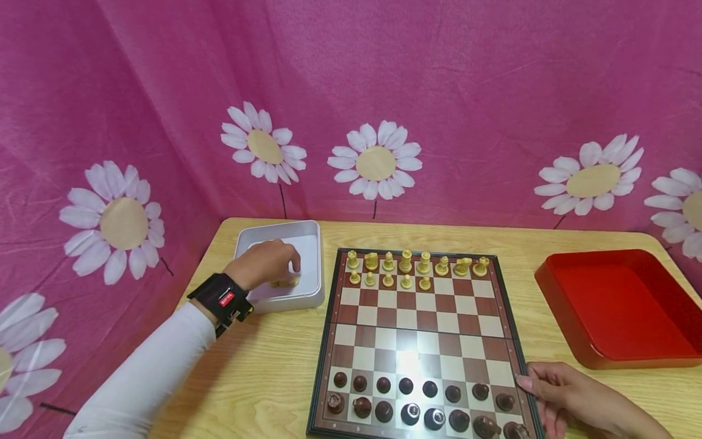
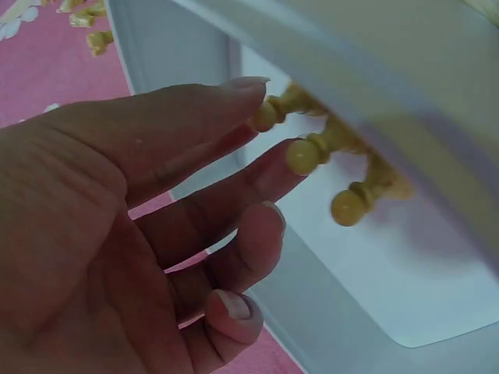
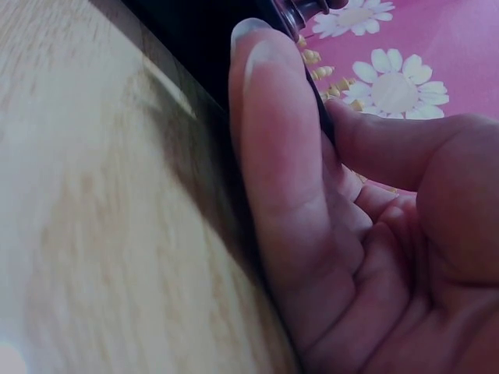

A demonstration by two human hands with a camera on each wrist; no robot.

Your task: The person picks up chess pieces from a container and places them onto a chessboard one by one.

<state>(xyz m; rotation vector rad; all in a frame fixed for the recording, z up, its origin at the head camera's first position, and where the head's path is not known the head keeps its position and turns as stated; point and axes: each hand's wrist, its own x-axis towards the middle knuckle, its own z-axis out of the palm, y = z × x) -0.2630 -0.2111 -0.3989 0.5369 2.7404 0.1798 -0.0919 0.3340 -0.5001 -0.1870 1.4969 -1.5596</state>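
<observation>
Inside a light grey box [image 1: 315,292], my left hand [image 1: 269,262] reaches down with fingers bent. In the left wrist view, its thumb and forefinger close around the head of a pale yellow pawn [image 2: 267,117]. Beside that one are two more pawns, a middle one [image 2: 304,156] and an outer one [image 2: 348,208]. My right hand [image 1: 570,393] grips the right edge of the chessboard [image 1: 406,320], thumb on top and fingers along its side. Pale yellow pieces [image 1: 406,262] line the board's far rows, and dark brown pieces [image 1: 384,411] fill the near rows.
On the right of the wooden table [image 1: 263,378] sits a red tray [image 1: 592,341]. A pink cloth [image 1: 466,73] with white flowers hangs behind and to the left of the table. The grey box stands left of the board.
</observation>
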